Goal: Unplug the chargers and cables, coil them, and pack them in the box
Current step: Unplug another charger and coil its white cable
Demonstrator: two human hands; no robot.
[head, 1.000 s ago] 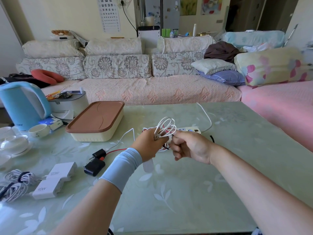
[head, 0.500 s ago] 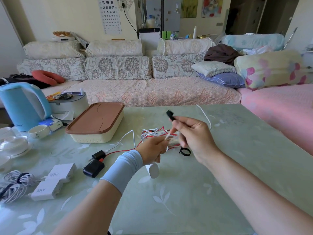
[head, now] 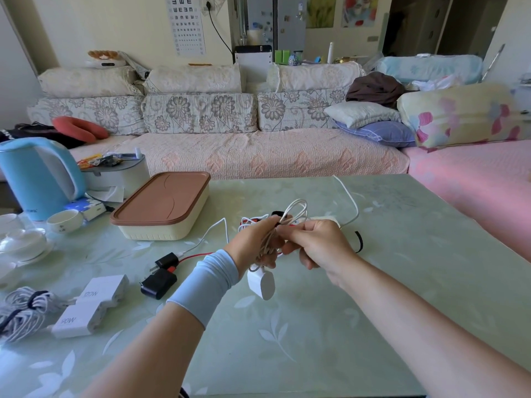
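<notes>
Your left hand (head: pixel 253 242), with a pale blue sleeve (head: pixel 207 282) at the wrist, is curled round a coiled white cable (head: pixel 297 206) just right of the frame's centre. The loops stand up above your knuckles. Your right hand (head: pixel 319 245) meets it from the right, with thumb and fingertips pinching the same bundle at its waist. A small black piece shows at the top of the grip; what it is cannot be told. A white charger plug (head: pixel 263 282) hangs from that cable below your left hand; whether it touches the table is unclear.

Just behind your hands a cream power strip (head: pixel 330 220) is mostly hidden, and a thin white lead (head: pixel 349 196) curves from it toward the table's far edge. A black strap (head: pixel 359 242) lies just right of your right hand.

Left of your left wrist, a red cable (head: pixel 195 256) runs to two black chargers (head: pixel 159 282) lying close together. In the lower left of the frame sit two white charger bricks (head: pixel 86 311), and beside them a grey-white cable bundle (head: pixel 20 317) tied with a dark band.

The cream plastic box with a brown lid (head: pixel 163 208) sits left of centre, lid on, well apart from your hands. A blue kettle (head: pixel 34 179) and white cups (head: pixel 63 221) stand at the left edge. All of this rests on the pale green leaf-patterned table (head: pixel 316 340).
</notes>
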